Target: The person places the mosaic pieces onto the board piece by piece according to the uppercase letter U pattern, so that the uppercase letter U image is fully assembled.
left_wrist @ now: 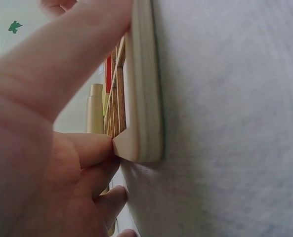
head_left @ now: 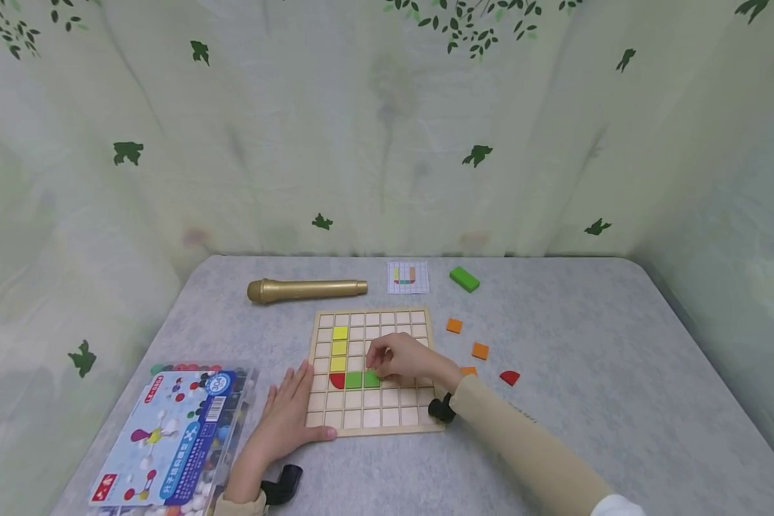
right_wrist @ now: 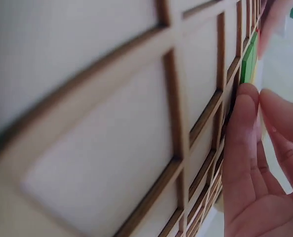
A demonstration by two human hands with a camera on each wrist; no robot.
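A wooden grid board (head_left: 377,428) lies on the table with three yellow tiles (head_left: 339,347) in a column, a red quarter-round tile (head_left: 337,380) below them, and two green tiles (head_left: 362,380) in a row beside it. My right hand (head_left: 409,358) is over the board, bent fingers at the right-hand green tile; in the right wrist view, fingertips of that hand (right_wrist: 260,163) touch the green tiles' (right_wrist: 248,64) near end. My left hand (head_left: 284,419) rests spread at the board's left edge, thumb by the lower corner; the left wrist view shows its fingers against the frame (left_wrist: 144,98).
Right of the board lie orange tiles (head_left: 480,351) and a red quarter-round piece (head_left: 509,377). Behind it are a gold microphone (head_left: 306,289), a pattern card (head_left: 408,277) and a green block (head_left: 464,279). A boxed molecule kit (head_left: 168,437) stands at the left.
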